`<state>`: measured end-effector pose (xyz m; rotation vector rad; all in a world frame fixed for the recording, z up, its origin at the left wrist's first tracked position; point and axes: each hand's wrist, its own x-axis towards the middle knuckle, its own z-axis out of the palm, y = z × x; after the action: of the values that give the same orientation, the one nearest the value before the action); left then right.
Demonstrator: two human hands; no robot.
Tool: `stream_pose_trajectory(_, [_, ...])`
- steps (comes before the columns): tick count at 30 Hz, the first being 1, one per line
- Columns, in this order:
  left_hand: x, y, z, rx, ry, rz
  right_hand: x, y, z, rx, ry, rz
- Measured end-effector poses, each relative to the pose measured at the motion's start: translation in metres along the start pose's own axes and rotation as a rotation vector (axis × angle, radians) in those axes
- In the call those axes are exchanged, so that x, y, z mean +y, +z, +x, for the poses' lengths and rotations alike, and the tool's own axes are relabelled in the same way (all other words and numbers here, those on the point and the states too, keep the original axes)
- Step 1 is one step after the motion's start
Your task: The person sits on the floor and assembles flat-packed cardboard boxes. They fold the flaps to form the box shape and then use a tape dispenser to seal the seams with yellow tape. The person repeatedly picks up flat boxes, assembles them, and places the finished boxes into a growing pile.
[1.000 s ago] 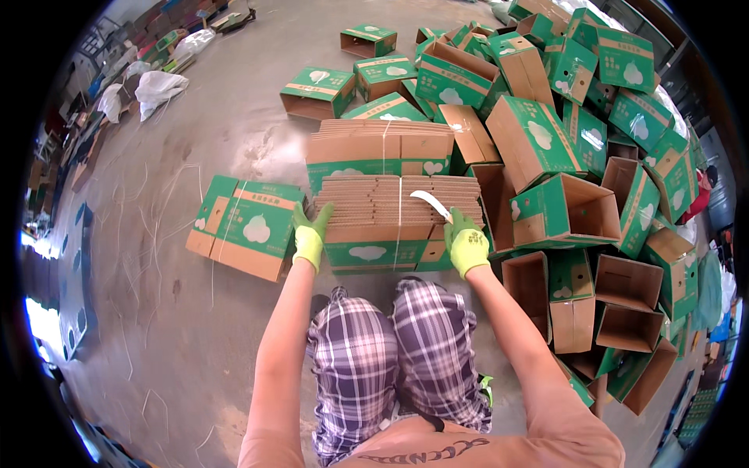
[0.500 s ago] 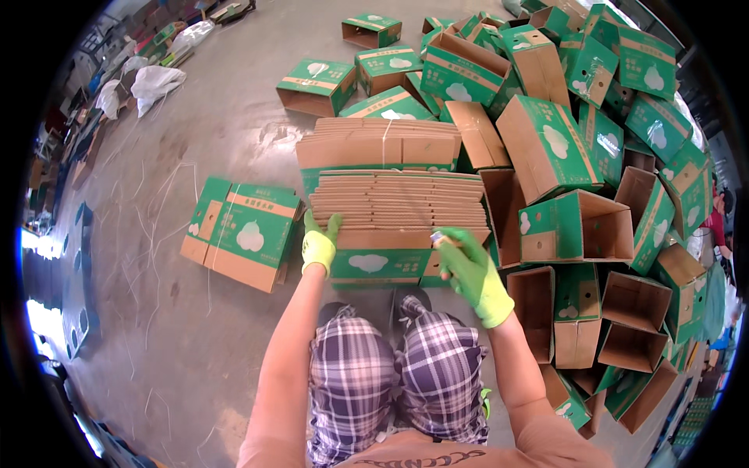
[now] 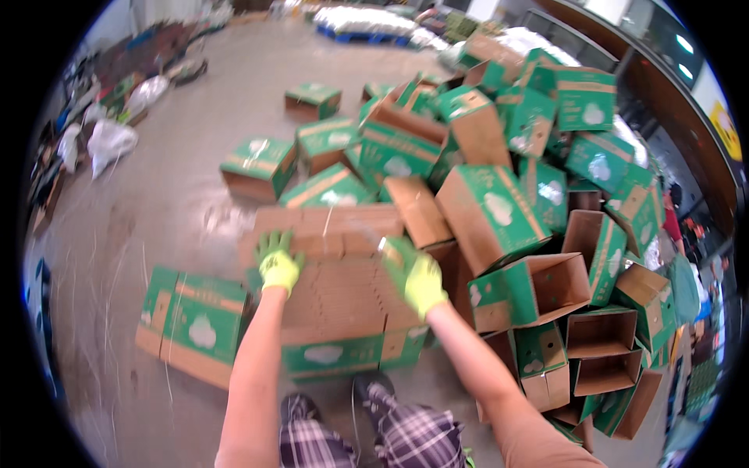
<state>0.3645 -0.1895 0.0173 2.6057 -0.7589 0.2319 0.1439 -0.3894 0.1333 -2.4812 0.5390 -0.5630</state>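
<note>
A near stack of flattened cartons [image 3: 335, 300], brown on top with green printed sides, lies before my feet. Behind it a second flat stack [image 3: 363, 222] has a pale string across it. My left hand [image 3: 277, 265], in a green and yellow glove, is spread over the left end, where the two stacks meet. My right hand [image 3: 415, 279], gloved alike, is closed around a small tool with a light, shiny tip [image 3: 382, 244], above the right part of the stacks. Blur hides the tool's exact kind.
Another flat green carton bundle [image 3: 199, 320] lies to the left. A large heap of opened green cartons [image 3: 499, 203] fills the right and far side. Loose strings [image 3: 109, 335] trail over the floor at left. White sacks [image 3: 367, 22] sit on a blue pallet far off.
My view has tilted up, so the stacks sit lower. Both hands have reached farther forward, from the near stack toward the second one. The tool remains in my right hand.
</note>
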Motion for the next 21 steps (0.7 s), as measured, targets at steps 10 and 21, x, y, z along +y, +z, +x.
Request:
stream_pose_trajectory(10, [0.001, -0.036, -0.067, 0.126, 0.084, -0.091, 0.005, 0.076, 0.040, -0.125, -0.047, -0.337])
stream_pose_trajectory(21, [-0.003, -0.031, -0.073, -0.087, 0.139, -0.120, -0.055, 0.032, -0.004, -0.342, 0.598, 0.892])
